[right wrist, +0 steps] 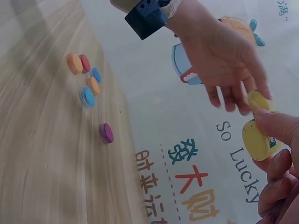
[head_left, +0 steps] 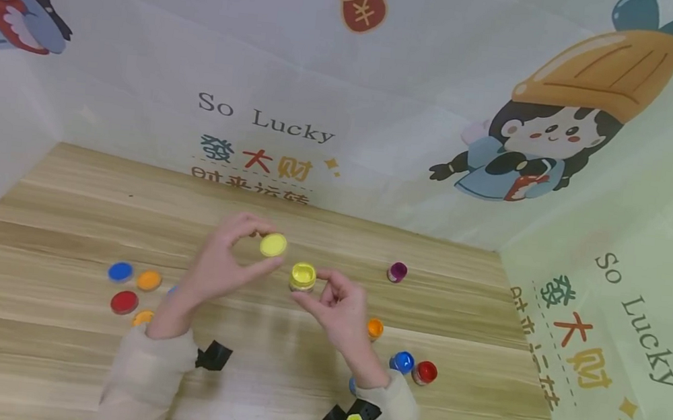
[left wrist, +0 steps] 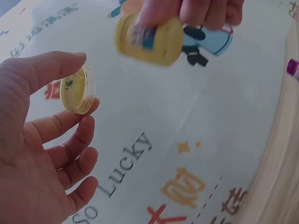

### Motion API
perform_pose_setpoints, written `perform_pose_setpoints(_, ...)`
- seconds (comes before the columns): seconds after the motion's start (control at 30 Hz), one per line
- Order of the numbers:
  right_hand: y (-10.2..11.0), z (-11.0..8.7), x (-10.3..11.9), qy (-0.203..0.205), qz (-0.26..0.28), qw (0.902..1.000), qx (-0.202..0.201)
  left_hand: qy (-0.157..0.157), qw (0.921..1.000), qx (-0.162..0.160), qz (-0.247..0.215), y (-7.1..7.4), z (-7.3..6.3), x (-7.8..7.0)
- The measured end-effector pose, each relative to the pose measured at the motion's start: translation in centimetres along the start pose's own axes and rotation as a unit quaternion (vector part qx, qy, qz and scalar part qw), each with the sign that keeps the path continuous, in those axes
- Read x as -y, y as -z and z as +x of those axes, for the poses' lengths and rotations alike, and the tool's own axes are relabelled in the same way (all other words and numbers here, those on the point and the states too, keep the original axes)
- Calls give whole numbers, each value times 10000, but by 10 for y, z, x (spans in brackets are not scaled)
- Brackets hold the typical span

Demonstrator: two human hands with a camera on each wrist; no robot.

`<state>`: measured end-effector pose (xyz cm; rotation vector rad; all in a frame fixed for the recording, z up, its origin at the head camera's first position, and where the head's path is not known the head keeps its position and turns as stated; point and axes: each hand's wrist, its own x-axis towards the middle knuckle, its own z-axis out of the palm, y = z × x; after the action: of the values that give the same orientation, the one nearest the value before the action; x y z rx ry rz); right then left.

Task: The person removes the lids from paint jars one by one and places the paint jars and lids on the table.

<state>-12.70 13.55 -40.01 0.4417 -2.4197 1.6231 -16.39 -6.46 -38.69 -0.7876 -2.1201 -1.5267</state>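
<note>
My left hand (head_left: pixel 215 269) pinches a round yellow lid (head_left: pixel 273 245) between thumb and index finger, its other fingers loosely bent in the left wrist view. Just right of it, my right hand (head_left: pixel 342 308) holds a small yellow paint jar (head_left: pixel 303 278) by its sides, thumb and fingers around it. The jar's top is uncovered and yellow paint shows inside. Lid and jar are apart in the head view, both held up above the table. In the left wrist view the jar (left wrist: pixel 149 39) shows a printed label and the lid (left wrist: pixel 77 91) is seen from its edge.
Loose lids lie on the wooden table (head_left: pixel 270 393) at left: blue (head_left: pixel 120 272), orange (head_left: pixel 149 280), red (head_left: pixel 124 302), and a purple lid (right wrist: pixel 106 133). Uncovered jars stand at right: purple (head_left: pixel 397 272), orange (head_left: pixel 375 329), blue (head_left: pixel 402 362), red (head_left: pixel 425 373). Printed cloth (head_left: pixel 395 107) walls the back and sides.
</note>
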Motion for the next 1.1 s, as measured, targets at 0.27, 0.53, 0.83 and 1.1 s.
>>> perform_pose_setpoints(0.27, 4, -1, -2, 54, 120, 9998, -139, 426, 9961, -436, 631, 35, -6, 22)
perform_pose_setpoints(0.53, 9, -4, 30, 11, 66, 9999, -115, 1386, 9778, -101, 1568, 56, -18, 47)
perform_pose_setpoints(0.83, 9, -5, 25, 49, 184, 9997, -155, 2473, 9395, 376, 2342, 59, -42, 89)
perform_pose_setpoints(1.1, 8, -5, 16, 145, 223, 9994, -200, 3005, 9136, 402, 2711, 59, -52, 104)
